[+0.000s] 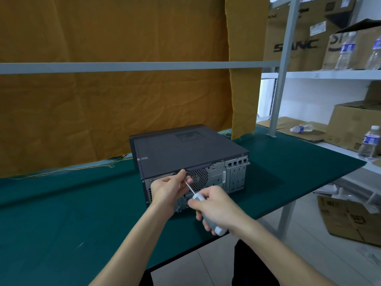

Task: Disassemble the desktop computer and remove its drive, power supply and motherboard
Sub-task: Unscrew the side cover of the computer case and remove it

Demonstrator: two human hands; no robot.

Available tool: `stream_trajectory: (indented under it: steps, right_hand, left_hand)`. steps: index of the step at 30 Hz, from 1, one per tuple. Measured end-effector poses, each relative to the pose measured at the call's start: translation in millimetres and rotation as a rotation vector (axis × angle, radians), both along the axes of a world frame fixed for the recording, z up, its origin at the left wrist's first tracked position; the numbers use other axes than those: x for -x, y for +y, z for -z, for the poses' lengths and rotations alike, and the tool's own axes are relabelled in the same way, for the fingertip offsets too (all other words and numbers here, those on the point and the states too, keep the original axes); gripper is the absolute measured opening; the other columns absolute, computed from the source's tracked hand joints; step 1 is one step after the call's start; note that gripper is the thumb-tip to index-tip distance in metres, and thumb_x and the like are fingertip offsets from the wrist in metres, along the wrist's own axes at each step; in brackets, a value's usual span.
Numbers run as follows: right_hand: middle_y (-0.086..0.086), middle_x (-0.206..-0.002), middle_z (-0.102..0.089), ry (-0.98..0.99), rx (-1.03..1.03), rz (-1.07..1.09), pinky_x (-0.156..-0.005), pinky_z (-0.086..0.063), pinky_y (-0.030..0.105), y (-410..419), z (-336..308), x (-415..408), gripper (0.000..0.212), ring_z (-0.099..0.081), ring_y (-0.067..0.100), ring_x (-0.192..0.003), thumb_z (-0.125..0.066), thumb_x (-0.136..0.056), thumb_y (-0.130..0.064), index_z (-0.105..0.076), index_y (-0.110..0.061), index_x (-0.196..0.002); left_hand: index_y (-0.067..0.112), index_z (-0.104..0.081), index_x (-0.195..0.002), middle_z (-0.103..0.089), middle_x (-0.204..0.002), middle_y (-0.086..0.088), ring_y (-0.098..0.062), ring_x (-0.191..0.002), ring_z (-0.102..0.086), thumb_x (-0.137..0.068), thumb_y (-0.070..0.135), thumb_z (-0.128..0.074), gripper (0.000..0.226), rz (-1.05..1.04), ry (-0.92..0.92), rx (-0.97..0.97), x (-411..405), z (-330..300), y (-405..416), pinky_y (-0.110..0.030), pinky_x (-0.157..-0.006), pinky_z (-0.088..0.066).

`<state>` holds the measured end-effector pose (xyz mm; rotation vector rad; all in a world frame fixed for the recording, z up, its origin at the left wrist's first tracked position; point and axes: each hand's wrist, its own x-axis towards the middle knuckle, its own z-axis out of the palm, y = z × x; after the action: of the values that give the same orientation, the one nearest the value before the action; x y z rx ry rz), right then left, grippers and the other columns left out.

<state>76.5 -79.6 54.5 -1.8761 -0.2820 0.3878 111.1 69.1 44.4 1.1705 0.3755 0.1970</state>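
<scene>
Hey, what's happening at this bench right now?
A person is working on the rear panel of a dark desktop computer that lies on a green-covered table. The right hand grips the grey handle of a screwdriver, its shaft angled up toward the top edge of the back panel beside the fan grille. The left hand pinches the shaft near the tip to steady it. The case cover is still on, so nothing has been taken out yet.

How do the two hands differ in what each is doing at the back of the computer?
The right hand grips the screwdriver by its grey handle, low and nearer the camera. The left hand pinches its metal shaft up by the computer rear panel. Both hold the same tool.
</scene>
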Motion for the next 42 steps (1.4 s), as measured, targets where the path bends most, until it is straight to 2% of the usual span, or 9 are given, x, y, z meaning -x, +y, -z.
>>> stream_trajectory:
  steps: [5,13,15,20,26,31,35,39,42]
  right_hand:
    - [0.011,-0.074,-0.061,0.666,-0.572,-0.104,-0.053,-0.056,0.032,-8,-8,-2,0.03,-0.061,0.021,-0.058,-0.056,-0.099,-0.026,-0.06,0.001,-0.113]
    - [0.005,-0.065,-0.058,-0.13,0.176,0.044,-0.041,-0.042,0.026,7,-3,-5,0.012,-0.052,0.019,-0.04,-0.061,-0.089,-0.02,-0.057,-0.012,-0.081]
    - [0.007,-0.07,-0.057,0.007,0.019,0.024,-0.042,-0.041,0.025,7,-1,-4,0.017,-0.051,0.018,-0.042,-0.061,-0.093,-0.027,-0.057,-0.013,-0.085]
    - [0.014,-0.074,-0.058,0.688,-0.559,-0.164,-0.05,-0.039,0.027,-16,-4,1,0.027,-0.048,0.02,-0.057,-0.063,-0.095,-0.033,-0.063,-0.006,-0.096]
    - [0.007,-0.069,-0.07,0.286,-0.183,-0.05,-0.041,-0.044,0.023,-10,-8,0,0.026,-0.07,0.023,-0.058,-0.061,-0.1,-0.032,-0.061,-0.006,-0.1]
    - [0.007,-0.068,-0.07,0.166,0.017,0.0,-0.039,-0.033,0.02,-8,-7,-1,0.019,-0.045,0.015,-0.037,-0.059,-0.098,-0.032,-0.055,-0.013,-0.098]
    - [0.014,-0.074,-0.074,0.144,0.047,0.044,-0.04,-0.035,0.021,-13,-12,-1,0.023,-0.05,0.02,-0.042,-0.051,-0.095,-0.029,-0.059,-0.008,-0.102]
    - [0.004,-0.079,-0.072,-0.352,0.469,0.165,-0.054,-0.048,0.028,-4,-16,6,0.014,-0.066,0.021,-0.062,-0.064,-0.084,-0.03,-0.062,-0.019,-0.094]
    - [-0.006,-0.072,-0.052,-0.633,0.708,0.208,-0.056,-0.034,0.034,10,-15,14,0.022,-0.056,0.024,-0.072,-0.064,-0.085,-0.023,-0.046,-0.02,-0.097]
  left_hand:
    - [-0.013,-0.066,-0.102,-0.077,-0.092,-0.02,-0.018,-0.071,-0.077,-0.101,0.006,-0.059,0.02,0.043,0.009,0.213,0,-5,-4,-0.022,-0.057,-0.06]
    - [0.004,-0.066,-0.091,-0.072,-0.084,-0.007,-0.018,-0.081,-0.071,-0.091,0.023,-0.075,0.02,0.045,0.156,0.387,1,-8,-7,-0.034,-0.068,-0.058]
    - [0.005,-0.069,-0.094,-0.075,-0.088,-0.008,-0.015,-0.073,-0.072,-0.091,0.02,-0.075,0.017,0.002,0.165,0.351,-2,-8,-11,-0.034,-0.064,-0.058]
    - [0.004,-0.068,-0.119,-0.077,-0.107,-0.008,-0.016,-0.097,-0.074,-0.096,0.017,-0.069,0.026,-0.086,0.144,0.329,-3,-8,-14,-0.033,-0.065,-0.057]
    - [0.005,-0.069,-0.109,-0.075,-0.105,-0.009,-0.018,-0.088,-0.071,-0.094,0.023,-0.073,0.024,-0.076,0.159,0.345,-2,-12,-20,-0.033,-0.06,-0.059]
    - [0.003,-0.068,-0.107,-0.075,-0.105,-0.009,-0.014,-0.081,-0.072,-0.096,0.019,-0.069,0.02,-0.071,0.149,0.312,-4,-12,-19,-0.03,-0.062,-0.057]
    - [0.005,-0.068,-0.107,-0.078,-0.102,-0.008,-0.012,-0.073,-0.075,-0.098,0.014,-0.066,0.013,-0.115,0.133,0.265,-5,-7,-16,-0.03,-0.061,-0.058]
    - [0.003,-0.067,-0.103,-0.078,-0.089,-0.01,-0.015,-0.066,-0.076,-0.099,0.012,-0.063,0.011,-0.166,0.103,0.22,-7,-4,-16,-0.032,-0.056,-0.059]
    - [0.003,-0.071,-0.088,-0.078,-0.08,-0.01,-0.015,-0.062,-0.075,-0.091,0.016,-0.075,0.014,-0.167,0.117,0.222,-6,-5,-15,-0.032,-0.054,-0.06]
